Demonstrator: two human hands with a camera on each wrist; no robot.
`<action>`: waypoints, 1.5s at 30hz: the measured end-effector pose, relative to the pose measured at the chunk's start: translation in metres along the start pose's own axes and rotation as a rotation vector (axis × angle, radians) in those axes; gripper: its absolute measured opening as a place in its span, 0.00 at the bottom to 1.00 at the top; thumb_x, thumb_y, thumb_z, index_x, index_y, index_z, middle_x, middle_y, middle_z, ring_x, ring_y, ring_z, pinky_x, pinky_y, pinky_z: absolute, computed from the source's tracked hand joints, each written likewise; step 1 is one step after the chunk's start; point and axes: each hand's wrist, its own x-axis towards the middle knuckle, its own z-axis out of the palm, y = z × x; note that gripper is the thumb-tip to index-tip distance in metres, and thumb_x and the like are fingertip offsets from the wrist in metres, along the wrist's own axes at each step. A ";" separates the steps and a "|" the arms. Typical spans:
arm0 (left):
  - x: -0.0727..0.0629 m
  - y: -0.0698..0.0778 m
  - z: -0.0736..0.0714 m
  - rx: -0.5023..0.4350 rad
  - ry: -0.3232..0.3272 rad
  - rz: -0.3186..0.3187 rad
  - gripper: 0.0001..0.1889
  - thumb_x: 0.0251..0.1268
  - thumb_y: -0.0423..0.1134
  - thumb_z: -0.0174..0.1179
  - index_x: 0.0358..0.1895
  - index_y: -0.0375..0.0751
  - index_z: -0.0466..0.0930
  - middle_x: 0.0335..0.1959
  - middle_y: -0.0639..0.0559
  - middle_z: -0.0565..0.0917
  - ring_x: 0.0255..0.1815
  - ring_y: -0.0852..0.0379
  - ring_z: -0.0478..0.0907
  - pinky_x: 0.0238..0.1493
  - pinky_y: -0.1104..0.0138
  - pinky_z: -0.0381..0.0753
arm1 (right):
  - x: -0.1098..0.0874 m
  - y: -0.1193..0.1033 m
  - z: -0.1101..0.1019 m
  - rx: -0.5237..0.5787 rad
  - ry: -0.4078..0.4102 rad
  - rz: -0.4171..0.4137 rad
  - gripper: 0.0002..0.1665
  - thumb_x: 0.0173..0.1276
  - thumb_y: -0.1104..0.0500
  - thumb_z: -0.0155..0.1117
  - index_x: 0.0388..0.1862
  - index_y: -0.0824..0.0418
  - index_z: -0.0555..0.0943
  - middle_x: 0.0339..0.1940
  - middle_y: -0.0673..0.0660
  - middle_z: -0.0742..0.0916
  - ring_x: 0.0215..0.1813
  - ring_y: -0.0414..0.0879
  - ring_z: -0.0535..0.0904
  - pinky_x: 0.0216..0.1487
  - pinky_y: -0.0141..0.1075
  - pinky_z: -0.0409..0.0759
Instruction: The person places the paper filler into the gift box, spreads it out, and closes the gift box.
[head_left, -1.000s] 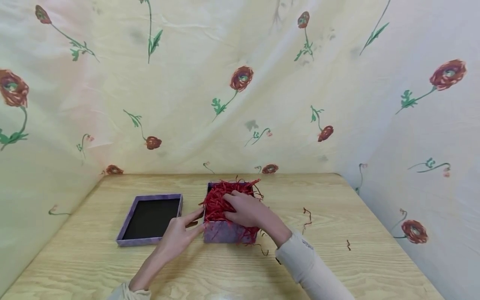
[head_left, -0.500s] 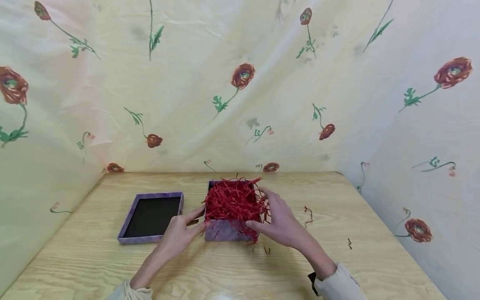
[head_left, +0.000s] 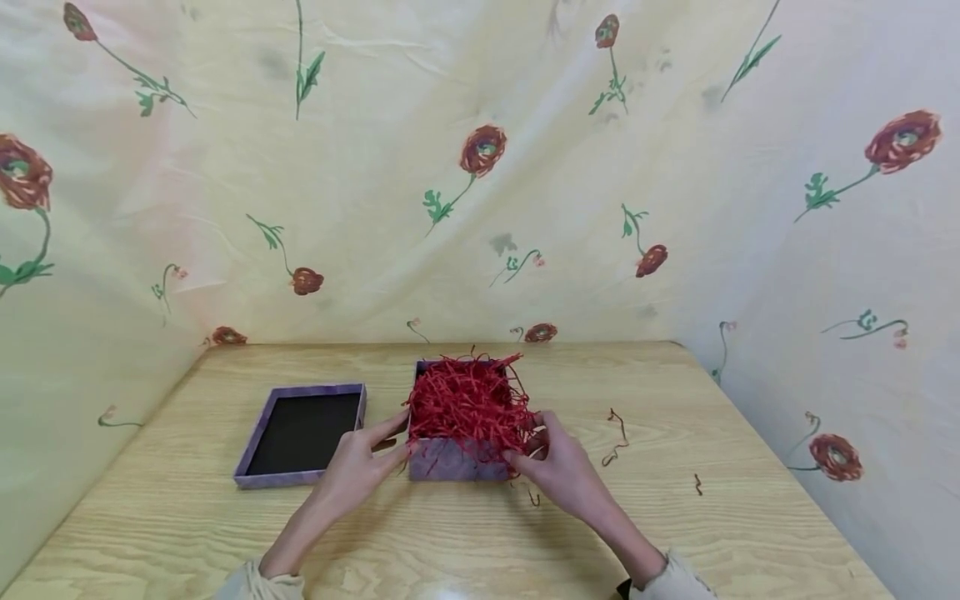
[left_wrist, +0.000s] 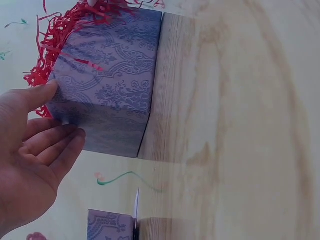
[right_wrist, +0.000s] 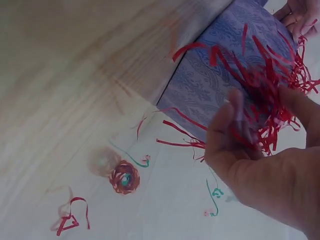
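A purple patterned box [head_left: 457, 461], lidless, stands on the table, heaped with red shredded paper [head_left: 465, 400] that spills over its rim. My left hand [head_left: 352, 471] holds its left front corner, the thumb near the rim of the front face and the fingers on the side wall, as the left wrist view shows. At the right front corner, my right hand [head_left: 562, 471] pinches red strands that hang over the edge. Its fingers are curled, and strips [right_wrist: 267, 85] run between thumb and fingers in the right wrist view.
Left of the box lies its lid [head_left: 303, 433], black inside up and purple-rimmed. Loose strands, one longer [head_left: 621, 437] and one short [head_left: 698, 485], are scattered on the wooden table [head_left: 450, 542] at right. A flowered cloth [head_left: 375, 167] encloses the back and sides.
My right hand has come out from on top of the shredded paper to the box's right side, then drawn its fingers together on the overhanging strands. The left hand stays put.
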 end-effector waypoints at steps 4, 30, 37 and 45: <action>0.000 -0.001 -0.001 0.002 0.010 0.000 0.29 0.71 0.41 0.69 0.71 0.32 0.75 0.63 0.37 0.81 0.59 0.39 0.82 0.56 0.54 0.83 | 0.001 0.000 0.001 0.002 0.037 -0.070 0.12 0.69 0.71 0.68 0.49 0.67 0.78 0.30 0.54 0.85 0.28 0.42 0.78 0.26 0.31 0.77; 0.000 0.003 0.000 -0.020 -0.012 -0.025 0.27 0.72 0.37 0.68 0.70 0.31 0.76 0.62 0.35 0.82 0.59 0.38 0.82 0.54 0.53 0.84 | 0.088 -0.039 0.024 -0.541 -0.335 -0.356 0.03 0.73 0.66 0.65 0.42 0.60 0.80 0.30 0.48 0.79 0.30 0.41 0.71 0.32 0.36 0.71; 0.001 0.003 0.002 0.000 0.007 -0.013 0.27 0.70 0.37 0.69 0.69 0.33 0.77 0.60 0.35 0.83 0.57 0.36 0.83 0.51 0.55 0.85 | 0.105 -0.048 0.035 -0.688 -0.480 -0.152 0.12 0.71 0.73 0.59 0.49 0.62 0.81 0.24 0.51 0.75 0.26 0.43 0.67 0.31 0.37 0.67; -0.001 0.004 0.001 0.016 0.014 -0.015 0.29 0.69 0.45 0.71 0.69 0.35 0.79 0.59 0.37 0.84 0.54 0.41 0.85 0.50 0.55 0.86 | 0.104 -0.055 0.038 -0.764 -0.526 -0.063 0.09 0.73 0.71 0.59 0.35 0.58 0.78 0.25 0.52 0.76 0.27 0.44 0.69 0.31 0.38 0.68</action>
